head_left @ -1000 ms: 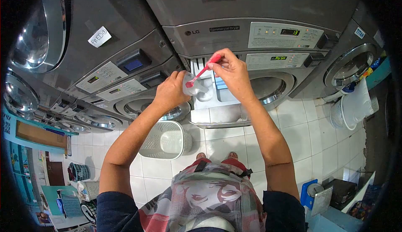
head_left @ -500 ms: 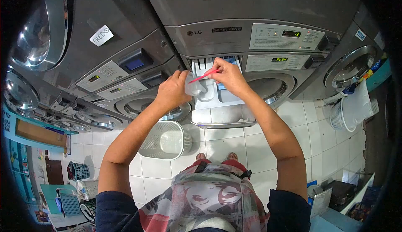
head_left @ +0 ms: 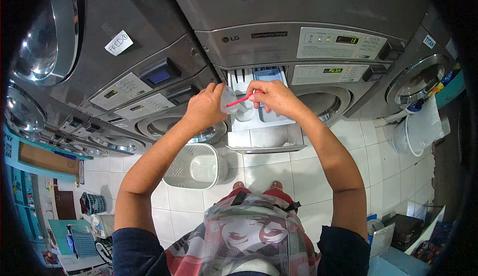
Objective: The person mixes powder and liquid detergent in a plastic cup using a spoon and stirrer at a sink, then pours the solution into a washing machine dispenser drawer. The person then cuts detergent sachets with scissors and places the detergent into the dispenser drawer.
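My left hand (head_left: 203,108) is closed round a small translucent plastic cup (head_left: 228,98), held tilted over the left part of a pulled-out detergent drawer (head_left: 271,122). Between the fingers of my right hand (head_left: 275,97) is a thin red stick (head_left: 243,100). Its far end reaches the mouth of the cup; the shape of that tip is hidden. The drawer has white compartments and a blue insert (head_left: 268,73) at the back right. What the cup contains cannot be made out.
A washer door (head_left: 318,104) is right of the drawer, under a dryer panel (head_left: 341,43). On the tiled floor, a pale laundry basket (head_left: 196,166) stands at the left. Another basket (head_left: 400,135) with a white bag sits far right. More machines line the left side.
My right hand has moved slightly towards me with the red stick, uncovering more of the blue insert. The left hand and cup have stayed nearly in place.
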A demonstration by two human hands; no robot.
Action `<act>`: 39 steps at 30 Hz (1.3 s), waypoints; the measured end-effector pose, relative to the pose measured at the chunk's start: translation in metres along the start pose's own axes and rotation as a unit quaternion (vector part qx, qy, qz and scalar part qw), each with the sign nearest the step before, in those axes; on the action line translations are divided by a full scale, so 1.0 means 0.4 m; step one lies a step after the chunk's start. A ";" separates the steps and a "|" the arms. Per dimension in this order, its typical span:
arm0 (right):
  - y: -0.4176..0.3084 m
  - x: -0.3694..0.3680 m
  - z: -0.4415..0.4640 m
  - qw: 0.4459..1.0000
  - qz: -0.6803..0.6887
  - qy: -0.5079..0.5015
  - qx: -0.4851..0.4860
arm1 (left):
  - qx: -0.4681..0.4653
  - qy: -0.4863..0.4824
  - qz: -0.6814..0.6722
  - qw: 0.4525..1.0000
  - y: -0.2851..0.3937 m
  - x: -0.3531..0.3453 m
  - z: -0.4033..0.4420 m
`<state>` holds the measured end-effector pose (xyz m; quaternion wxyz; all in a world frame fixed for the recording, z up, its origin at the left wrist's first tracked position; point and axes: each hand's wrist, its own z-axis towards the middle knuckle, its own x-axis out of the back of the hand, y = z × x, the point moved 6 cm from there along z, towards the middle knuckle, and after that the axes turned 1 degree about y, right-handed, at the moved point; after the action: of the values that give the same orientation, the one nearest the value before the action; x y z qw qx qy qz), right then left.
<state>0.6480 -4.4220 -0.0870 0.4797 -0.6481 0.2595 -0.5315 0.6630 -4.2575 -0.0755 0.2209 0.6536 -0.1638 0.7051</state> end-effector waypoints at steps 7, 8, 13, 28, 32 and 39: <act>0.016 0.021 0.000 0.990 -0.131 0.040 -0.025 | -0.012 0.006 0.010 1.000 0.009 0.002 0.003; 0.016 0.022 0.002 0.985 -0.161 0.052 -0.015 | -0.015 0.007 0.014 1.000 0.010 0.001 0.003; 0.014 0.019 -0.004 0.950 -0.287 0.116 0.041 | -0.016 -0.013 0.048 0.999 0.014 -0.005 0.007; 0.015 0.024 -0.037 0.980 -0.200 0.020 -0.016 | -0.038 0.025 0.082 0.996 0.037 0.003 0.009; 0.032 0.024 -0.025 0.960 -0.263 0.095 0.030 | -0.052 0.027 0.097 0.994 0.046 0.006 0.009; 0.032 0.027 -0.031 0.952 -0.267 0.138 0.056 | -0.056 0.002 0.119 0.991 0.063 0.008 0.013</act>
<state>0.6416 -4.4406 -0.0942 0.3159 -0.5861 0.1105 -0.7379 0.6539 -4.2814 -0.0702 0.1717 0.6143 -0.2792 0.7178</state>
